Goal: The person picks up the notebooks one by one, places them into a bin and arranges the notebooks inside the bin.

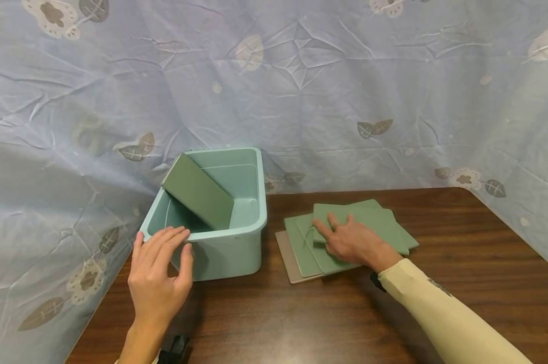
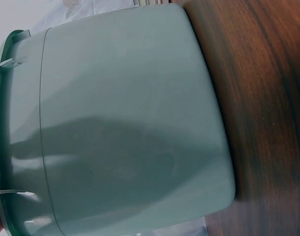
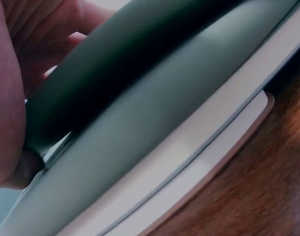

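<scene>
My left hand (image 1: 157,275) rests at the near-left corner of a pale green plastic bin (image 1: 228,253), its fairly straight fingers on the rim and its thumb by the outer wall. Inside the bin a dark green notebook (image 1: 200,192) leans at a slant against the left side. To the right, my right hand (image 1: 355,242) holds the left edge of the top green notebook (image 1: 383,222) of a loose pile. In the right wrist view, the thumb (image 3: 29,169) is tucked under that notebook (image 3: 120,54), whose edge is lifted from the one below.
Other green notebooks (image 1: 296,247) lie fanned beneath, with a beige-brown one (image 1: 288,255) at the bottom. Everything stands on a dark wood table (image 1: 264,318). A floral grey-blue cloth (image 1: 301,101) hangs behind the table and along both sides.
</scene>
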Demonstrator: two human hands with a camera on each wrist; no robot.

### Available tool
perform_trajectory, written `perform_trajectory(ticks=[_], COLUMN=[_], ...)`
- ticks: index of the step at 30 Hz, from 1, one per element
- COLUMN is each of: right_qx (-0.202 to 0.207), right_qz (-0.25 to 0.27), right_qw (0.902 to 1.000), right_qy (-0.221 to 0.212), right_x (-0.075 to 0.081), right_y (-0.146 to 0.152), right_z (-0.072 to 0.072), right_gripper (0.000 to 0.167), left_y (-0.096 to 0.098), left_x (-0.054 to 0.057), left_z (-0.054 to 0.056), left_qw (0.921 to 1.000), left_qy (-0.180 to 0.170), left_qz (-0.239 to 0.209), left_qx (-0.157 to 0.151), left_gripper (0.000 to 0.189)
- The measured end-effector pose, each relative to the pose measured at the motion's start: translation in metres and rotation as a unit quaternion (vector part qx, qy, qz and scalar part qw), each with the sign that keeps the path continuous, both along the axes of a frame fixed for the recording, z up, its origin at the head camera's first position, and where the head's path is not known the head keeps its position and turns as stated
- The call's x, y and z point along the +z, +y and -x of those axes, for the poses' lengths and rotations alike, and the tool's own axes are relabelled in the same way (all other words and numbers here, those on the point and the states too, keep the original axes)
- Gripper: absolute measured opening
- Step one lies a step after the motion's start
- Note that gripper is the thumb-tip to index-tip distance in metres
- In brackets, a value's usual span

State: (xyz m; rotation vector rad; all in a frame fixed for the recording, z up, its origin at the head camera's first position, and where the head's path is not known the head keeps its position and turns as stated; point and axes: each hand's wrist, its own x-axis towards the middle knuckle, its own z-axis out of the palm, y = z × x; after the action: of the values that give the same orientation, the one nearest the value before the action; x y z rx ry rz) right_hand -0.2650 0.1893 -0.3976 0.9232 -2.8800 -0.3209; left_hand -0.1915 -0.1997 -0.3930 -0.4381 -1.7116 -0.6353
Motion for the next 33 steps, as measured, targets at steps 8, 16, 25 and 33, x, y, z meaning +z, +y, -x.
perform_trajectory(ticks=[8,16,25,33], right_qx=[-0.033,-0.018,-0.049,-0.051], right_qz=[0.0,-0.002,0.067,0.081], right_qw=[0.9979,0.9991,0.9939,0.9938], right_qy=[-0.055,-0.039,-0.072,-0.057], right_x=[0.0069,0.0086,0.0095,0.0058], right_y=[-0.002,-0.0051,-0.0028,-0.0034], right_z=[0.0044,0.0069,0.0077,0.0072], right_gripper=[0.058,0.065,0.07,0.068], left_y=[0.0013,0.0009,0.0019,0.0004], left_x=[0.0011,0.0003,-0.0017,-0.0018], left_z=[0.0008,0.0011,0.0021,0.0019], left_qw=[1.0,1.0,1.0,1.0], left_qy=[0.006,0.002,0.005,0.003], left_qz=[0.0,-0.002,-0.002,-0.003], left_qx=[-0.002,-0.001,-0.003,-0.002], left_gripper=[0.023,0.023,0.023,0.023])
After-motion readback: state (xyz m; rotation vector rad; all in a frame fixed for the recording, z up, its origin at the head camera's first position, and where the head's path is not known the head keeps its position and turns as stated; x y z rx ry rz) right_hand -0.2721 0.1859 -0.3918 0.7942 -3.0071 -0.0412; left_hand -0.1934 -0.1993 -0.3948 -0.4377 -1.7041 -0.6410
